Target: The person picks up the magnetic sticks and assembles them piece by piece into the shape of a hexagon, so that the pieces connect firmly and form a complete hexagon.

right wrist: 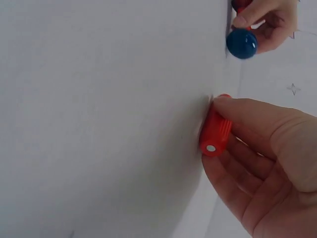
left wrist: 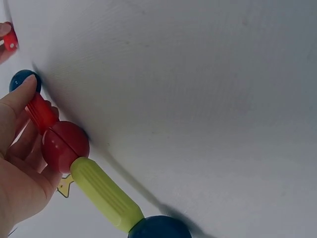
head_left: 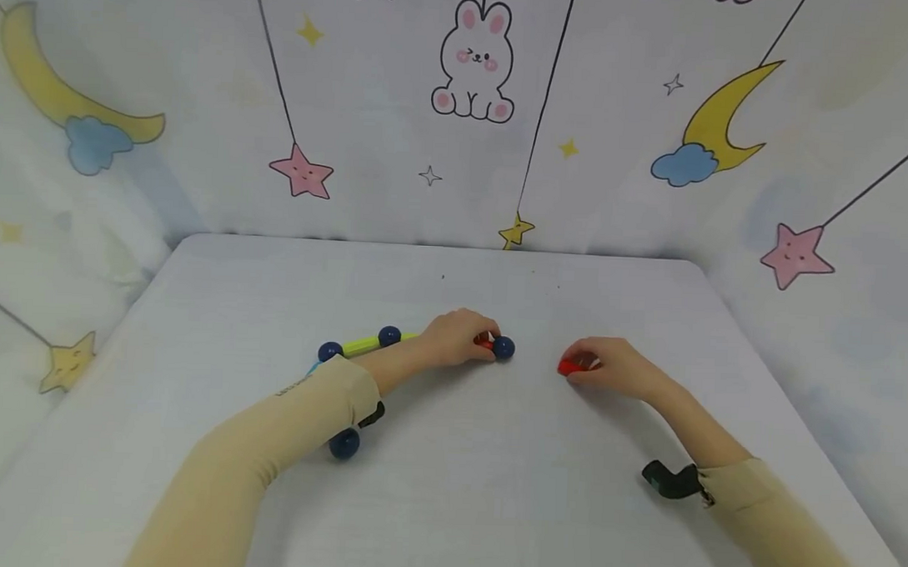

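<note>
My left hand [head_left: 455,338] pinches a red magnetic rod [left wrist: 42,113] that joins a blue ball [head_left: 503,348] to a red ball [left wrist: 65,147]. From the red ball a yellow-green rod [left wrist: 106,194] runs to another blue ball [left wrist: 159,229]. That chain continues leftward in the head view through a second yellow-green rod [head_left: 360,345] to a further blue ball [head_left: 331,351]. Apart from the chain, to the right, my right hand [head_left: 616,366] holds a loose red rod [right wrist: 216,130] between thumb and fingers, low over the table. A pale dot marks its end.
A blue ball [head_left: 344,444] sits beside my left forearm, and a bit of blue rod [head_left: 314,368] shows above the sleeve, which hides what lies between. The white table [head_left: 491,502] ends at a patterned cloth backdrop [head_left: 400,106]. Dark wrist-camera mounts [head_left: 671,480] stick out below the cuffs.
</note>
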`<state>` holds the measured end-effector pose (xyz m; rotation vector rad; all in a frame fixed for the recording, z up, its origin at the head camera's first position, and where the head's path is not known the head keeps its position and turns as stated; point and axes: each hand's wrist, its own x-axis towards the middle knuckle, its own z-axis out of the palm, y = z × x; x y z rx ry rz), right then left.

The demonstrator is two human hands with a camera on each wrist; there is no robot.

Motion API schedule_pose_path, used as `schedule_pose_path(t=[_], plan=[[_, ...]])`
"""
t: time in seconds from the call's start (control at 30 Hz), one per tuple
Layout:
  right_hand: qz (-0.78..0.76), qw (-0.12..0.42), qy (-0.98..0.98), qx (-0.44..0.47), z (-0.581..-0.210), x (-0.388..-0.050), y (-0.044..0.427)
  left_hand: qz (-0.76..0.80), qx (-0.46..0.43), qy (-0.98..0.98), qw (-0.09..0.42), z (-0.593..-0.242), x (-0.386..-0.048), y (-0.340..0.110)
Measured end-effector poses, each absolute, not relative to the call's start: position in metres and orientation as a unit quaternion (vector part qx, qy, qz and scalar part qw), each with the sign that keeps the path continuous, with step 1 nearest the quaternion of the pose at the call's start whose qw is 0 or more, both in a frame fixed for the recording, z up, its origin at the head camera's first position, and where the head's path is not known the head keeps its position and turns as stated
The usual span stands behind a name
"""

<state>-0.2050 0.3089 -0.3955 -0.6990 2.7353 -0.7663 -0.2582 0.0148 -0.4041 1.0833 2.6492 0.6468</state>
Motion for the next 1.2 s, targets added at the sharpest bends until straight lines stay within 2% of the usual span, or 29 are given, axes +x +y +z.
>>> schedule_pose_path(t=[0.33,0.83,1.2], plan=[[-0.291,0.088,0.916,-0.263,-0.402,-0.223,0.259,0.236,0.376,0.890,0.106,-0.408,-0.260,0.015],[-0.304,0.095,0.915,-0.246,-0.402,-0.229,0.253,0.223,0.377,0.893,0.103,-0.403,-0.262,0.016],[-0.329,0.122,0.919,-0.179,-0.405,-0.216,0.247,0.187,0.377,0.902,0.100,-0.400,-0.265,0.023]])
